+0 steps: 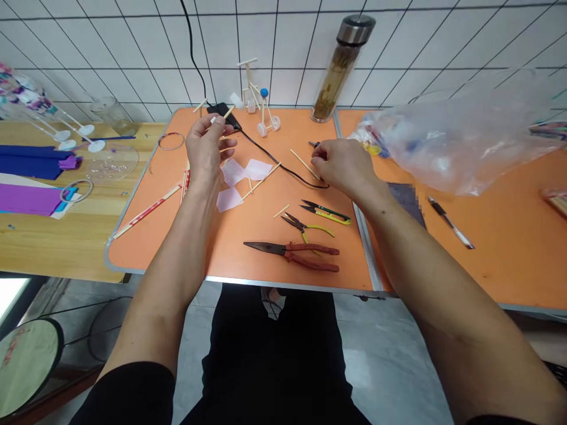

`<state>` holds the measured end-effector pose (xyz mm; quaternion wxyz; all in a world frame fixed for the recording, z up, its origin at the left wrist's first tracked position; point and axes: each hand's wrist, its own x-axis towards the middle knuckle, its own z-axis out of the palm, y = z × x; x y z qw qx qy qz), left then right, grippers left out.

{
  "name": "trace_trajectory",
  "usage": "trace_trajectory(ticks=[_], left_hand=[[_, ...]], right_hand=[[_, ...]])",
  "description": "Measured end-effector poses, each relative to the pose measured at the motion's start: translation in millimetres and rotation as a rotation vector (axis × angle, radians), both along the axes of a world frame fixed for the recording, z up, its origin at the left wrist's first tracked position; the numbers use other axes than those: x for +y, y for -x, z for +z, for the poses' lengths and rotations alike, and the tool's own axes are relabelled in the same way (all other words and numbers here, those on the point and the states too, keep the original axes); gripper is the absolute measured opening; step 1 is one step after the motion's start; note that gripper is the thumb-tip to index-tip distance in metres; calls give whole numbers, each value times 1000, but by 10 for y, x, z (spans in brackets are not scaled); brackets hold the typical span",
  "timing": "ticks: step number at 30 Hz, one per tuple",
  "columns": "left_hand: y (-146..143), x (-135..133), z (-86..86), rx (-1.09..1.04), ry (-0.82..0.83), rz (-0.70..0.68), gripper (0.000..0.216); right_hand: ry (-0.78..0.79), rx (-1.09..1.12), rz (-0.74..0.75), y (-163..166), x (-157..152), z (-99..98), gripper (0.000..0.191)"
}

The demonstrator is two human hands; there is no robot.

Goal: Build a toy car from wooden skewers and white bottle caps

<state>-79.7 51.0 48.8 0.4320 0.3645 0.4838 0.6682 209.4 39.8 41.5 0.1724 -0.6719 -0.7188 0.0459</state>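
Observation:
My left hand (208, 141) is raised over the table's back left, its thumb and finger pinching a short wooden stick (229, 112). A small white bit shows at the fingertips. Another pale stick end (200, 106) sticks up behind this hand; whether it is joined to the held one, I cannot tell. My right hand (343, 167) is closed low over the table, fingertips together, beside a loose wooden stick (305, 164) and a black cable (287, 168). Whatever those fingertips hold is hidden. Between the hands lie pinkish-white paper pieces (233, 172) and a longer stick (261, 183).
Red-handled long-nose pliers (290, 254), small yellow-handled pliers (305, 227) and yellow thread snips (328, 211) lie near the front. Small wheeled stick models (266, 115) and a tall tea bottle (339, 71) stand at the back. A clear plastic bag (456, 141) lies right.

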Motion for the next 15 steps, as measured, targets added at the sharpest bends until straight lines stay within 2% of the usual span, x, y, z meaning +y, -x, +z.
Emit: trace_trajectory(ticks=[3, 9, 15], left_hand=[[-59, -35, 35, -26, 9, 7, 12], [-44, -14, -67, -75, 49, -134, 45], [-67, -28, -80, -19, 27, -84, 39]], right_hand=[[63, -126, -54, 91, 139, 38, 29], [168, -292, -49, 215, 348, -17, 29], [231, -334, -19, 303, 432, -112, 37]])
